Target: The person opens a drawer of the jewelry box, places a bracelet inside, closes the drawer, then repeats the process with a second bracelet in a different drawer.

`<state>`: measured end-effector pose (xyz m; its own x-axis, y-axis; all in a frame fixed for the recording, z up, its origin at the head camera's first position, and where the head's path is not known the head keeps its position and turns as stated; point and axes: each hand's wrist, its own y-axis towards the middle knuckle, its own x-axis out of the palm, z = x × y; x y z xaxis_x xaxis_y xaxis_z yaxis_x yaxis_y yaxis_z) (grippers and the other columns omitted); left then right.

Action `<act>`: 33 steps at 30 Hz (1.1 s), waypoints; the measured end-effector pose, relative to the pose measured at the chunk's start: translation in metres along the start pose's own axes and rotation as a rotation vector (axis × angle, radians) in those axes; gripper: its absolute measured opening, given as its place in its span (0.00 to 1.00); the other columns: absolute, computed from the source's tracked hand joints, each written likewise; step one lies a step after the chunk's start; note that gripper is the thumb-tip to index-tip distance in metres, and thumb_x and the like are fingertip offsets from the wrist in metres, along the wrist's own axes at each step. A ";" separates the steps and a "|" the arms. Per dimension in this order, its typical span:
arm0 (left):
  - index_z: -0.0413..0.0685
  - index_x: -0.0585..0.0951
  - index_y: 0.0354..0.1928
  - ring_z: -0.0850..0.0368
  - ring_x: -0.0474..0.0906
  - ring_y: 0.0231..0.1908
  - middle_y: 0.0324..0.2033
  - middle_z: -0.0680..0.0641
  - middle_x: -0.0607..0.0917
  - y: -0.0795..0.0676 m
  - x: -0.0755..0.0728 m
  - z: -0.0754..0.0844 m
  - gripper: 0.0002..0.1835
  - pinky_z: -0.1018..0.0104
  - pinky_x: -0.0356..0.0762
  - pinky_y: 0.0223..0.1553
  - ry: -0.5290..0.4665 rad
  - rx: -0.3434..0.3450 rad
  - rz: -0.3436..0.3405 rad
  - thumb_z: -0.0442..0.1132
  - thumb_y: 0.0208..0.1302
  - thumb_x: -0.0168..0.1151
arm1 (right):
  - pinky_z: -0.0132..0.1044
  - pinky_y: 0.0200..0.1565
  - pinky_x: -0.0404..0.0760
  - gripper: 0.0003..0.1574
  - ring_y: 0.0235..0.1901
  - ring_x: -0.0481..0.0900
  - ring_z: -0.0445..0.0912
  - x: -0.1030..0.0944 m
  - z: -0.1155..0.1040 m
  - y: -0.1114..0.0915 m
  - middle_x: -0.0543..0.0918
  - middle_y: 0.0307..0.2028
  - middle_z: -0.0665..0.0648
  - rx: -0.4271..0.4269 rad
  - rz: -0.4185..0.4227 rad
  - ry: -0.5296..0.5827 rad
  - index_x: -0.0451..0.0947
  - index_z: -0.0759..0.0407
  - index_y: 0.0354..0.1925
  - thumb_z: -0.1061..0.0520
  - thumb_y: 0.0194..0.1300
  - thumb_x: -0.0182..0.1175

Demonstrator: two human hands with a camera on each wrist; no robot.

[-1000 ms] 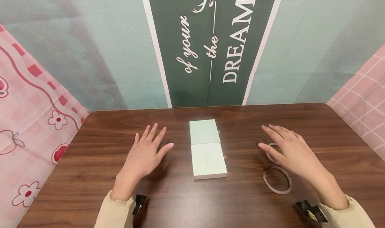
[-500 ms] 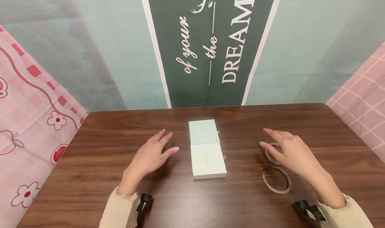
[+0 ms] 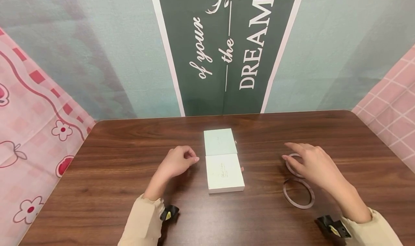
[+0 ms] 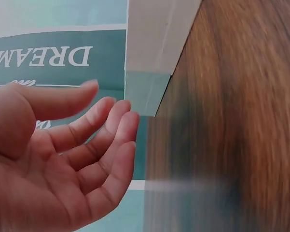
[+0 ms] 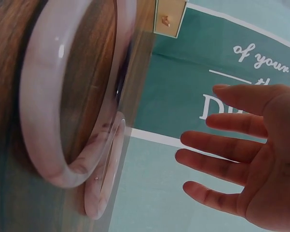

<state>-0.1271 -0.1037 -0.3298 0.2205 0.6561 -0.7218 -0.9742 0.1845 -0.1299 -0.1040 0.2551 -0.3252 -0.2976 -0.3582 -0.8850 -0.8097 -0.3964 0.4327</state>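
My left hand (image 3: 178,161) hovers just left of two flat boxes laid end to end, its fingers loosely bent with nothing between them. The nearer one is a white box (image 3: 225,172) with small gold print; behind it is a pale green box (image 3: 220,142). Each has a small ribbon tab on its right side. Over on the right, my right hand (image 3: 316,166) hovers with its fingers spread, partly covering the farther bangle (image 3: 288,168). A nearer bangle (image 3: 299,206) lies in front of it. Close up in the right wrist view, the large bangle (image 5: 43,96) looks pinkish and glossy.
The boxes and bangles lie on a brown wood-grain table (image 3: 259,220). A green printed cloth (image 3: 223,102) hangs along its far edge. Pink patterned cloth (image 3: 39,138) borders the left side, and pink checked cloth (image 3: 395,94) the right.
My left hand has moved right, toward the boxes, and its fingers have bent. The right hand has shifted only slightly, its fingers dipping a little. Boxes and bangles have stayed in place.
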 end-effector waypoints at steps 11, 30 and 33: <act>0.40 0.78 0.27 0.55 0.78 0.26 0.21 0.47 0.80 0.010 0.014 0.001 0.05 0.65 0.73 0.27 -0.210 -0.096 -0.097 0.34 0.58 0.62 | 0.53 0.33 0.75 0.19 0.32 0.81 0.59 0.003 -0.001 -0.003 0.82 0.35 0.65 0.030 -0.010 0.005 0.79 0.66 0.42 0.59 0.51 0.65; 0.36 0.78 0.28 0.55 0.79 0.25 0.22 0.46 0.80 0.013 0.026 -0.002 0.04 0.64 0.74 0.28 -0.308 -0.063 -0.168 0.31 0.59 0.60 | 0.52 0.32 0.75 0.18 0.31 0.81 0.57 0.007 -0.003 -0.003 0.83 0.34 0.63 0.041 -0.051 -0.004 0.79 0.67 0.41 0.58 0.52 0.64; 0.36 0.78 0.28 0.55 0.79 0.25 0.21 0.46 0.80 0.013 0.026 -0.002 0.04 0.63 0.75 0.29 -0.312 -0.065 -0.168 0.30 0.58 0.60 | 0.53 0.33 0.75 0.18 0.31 0.81 0.57 0.008 -0.003 -0.003 0.83 0.34 0.63 0.044 -0.062 -0.003 0.79 0.67 0.41 0.58 0.52 0.64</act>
<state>-0.1343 -0.0858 -0.3513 0.3725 0.8140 -0.4457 -0.9218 0.2687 -0.2796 -0.1026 0.2510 -0.3326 -0.2476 -0.3319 -0.9103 -0.8481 -0.3800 0.3692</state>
